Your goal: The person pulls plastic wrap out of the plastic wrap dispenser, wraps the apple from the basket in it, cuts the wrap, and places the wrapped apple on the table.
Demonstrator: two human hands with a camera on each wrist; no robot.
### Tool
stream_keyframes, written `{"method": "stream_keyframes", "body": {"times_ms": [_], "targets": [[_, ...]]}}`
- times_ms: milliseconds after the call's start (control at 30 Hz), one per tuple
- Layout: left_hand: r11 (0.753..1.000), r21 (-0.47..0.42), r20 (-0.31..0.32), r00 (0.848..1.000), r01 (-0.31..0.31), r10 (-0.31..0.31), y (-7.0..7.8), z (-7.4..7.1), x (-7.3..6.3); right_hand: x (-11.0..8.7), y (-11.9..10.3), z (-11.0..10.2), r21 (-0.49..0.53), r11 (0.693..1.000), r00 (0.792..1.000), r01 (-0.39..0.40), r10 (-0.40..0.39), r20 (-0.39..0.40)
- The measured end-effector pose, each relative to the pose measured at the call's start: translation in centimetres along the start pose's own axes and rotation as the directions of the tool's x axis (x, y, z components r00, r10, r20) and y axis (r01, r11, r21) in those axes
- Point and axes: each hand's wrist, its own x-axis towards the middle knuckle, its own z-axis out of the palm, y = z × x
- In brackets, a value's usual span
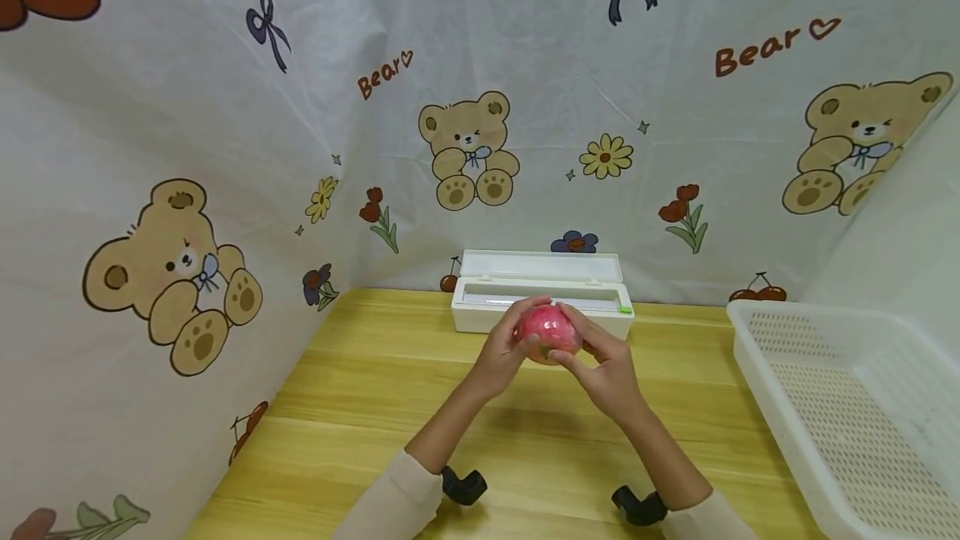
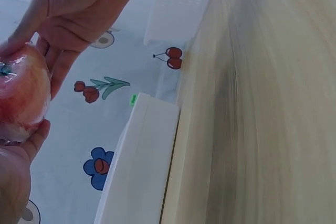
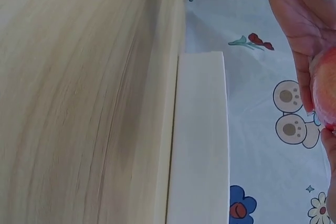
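Note:
A red apple (image 1: 551,330) wrapped in shiny clear film is held up over the table between both hands. My left hand (image 1: 502,352) grips its left side, fingers over the far top and thumb on the near face. On the opposite side, my right hand (image 1: 609,369) holds it with curled fingers and thumb. In the left wrist view, a small greenish stem hollow shows on the wrapped apple (image 2: 23,95). Behind the hands stands a long white box (image 1: 468,319) with its lid (image 1: 540,263) raised and a green tab (image 1: 626,309) at the right end.
A large white perforated basket (image 1: 772,415) stands at the right of the wooden table (image 1: 360,407). A cloth printed with bears (image 1: 525,48) hangs along the back and left. Black fittings (image 1: 465,487) sit at both wrists.

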Motion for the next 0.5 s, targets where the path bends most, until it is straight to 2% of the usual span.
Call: {"method": "stream_keyframes", "body": {"times_ms": [67,167,300,400,500], "targets": [[1.000,-0.020,0.007,1.000,-0.010,0.010,-0.1,0.0,0.0,0.1,-0.5,-0.2,0.023,1.000,1.000,-0.019,0.019,-0.001],[1.000,-0.014,0.010,1.000,-0.022,0.022,-0.2,0.2,0.1,-0.1,0.5,-0.2,0.040,0.998,0.999,-0.045,0.045,-0.001],[0.996,0.085,0.025,0.999,-0.030,0.028,-0.1,0.6,0.0,-0.6,2.3,0.0,0.034,0.999,0.999,-0.042,0.043,-0.008],[0.984,0.171,0.044,0.998,-0.041,0.034,0.2,0.8,-0.1,-0.5,1.8,0.1,0.030,0.999,0.999,-0.036,0.037,-0.010],[0.974,0.220,0.062,0.997,-0.051,0.039,0.3,0.8,-0.1,-0.4,1.6,0.2,0.020,1.000,1.000,-0.020,0.020,-0.012]]}}
